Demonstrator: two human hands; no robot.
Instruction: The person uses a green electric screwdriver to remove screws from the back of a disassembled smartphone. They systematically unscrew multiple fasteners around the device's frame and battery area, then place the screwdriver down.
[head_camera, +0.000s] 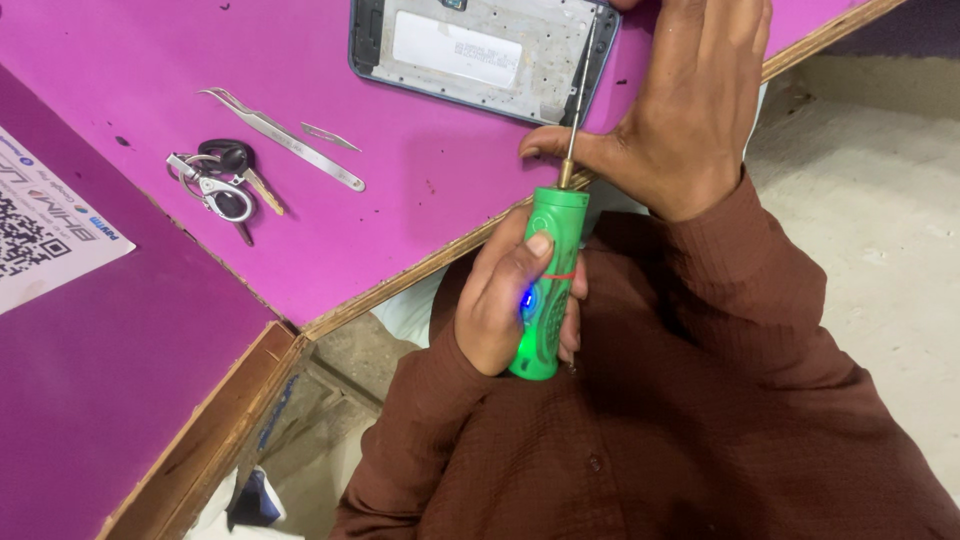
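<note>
Brown sleeves fill the near foreground, and just beyond them the left hand (510, 300) wraps its fingers (540, 243) tightly around a bright green plastic electric screwdriver (548, 285), thumb pressed on its side where a small blue light glows. From the tool's top a thin metal bit (578, 100) runs up and away toward the corner of a flat grey device with its back cover removed (480, 50), lying on the pink-topped table (400, 200).

Beside the shaft, the right hand (680, 110) rests on the table edge, fingers spread loosely over the device's right side, thumb (545, 142) extended toward the bit as if steadying it.

Judging by the bare inner plate, the rear panel is already off, and the bit appears set at a screw along the right edge; whether other screws remain I cannot tell.

Farther left of the fingers lie slim steel tweezers (285, 138), a small metal blade-like sliver (330, 136), and a bunch of keys on a carabiner ring (222, 185). A white printed card (45, 230) sits at the far left.

Hidden parts: the device's upper portion is cut off by the frame, the bit's tip is hard to make out, and the right hand's fingertips run out of view.
</note>
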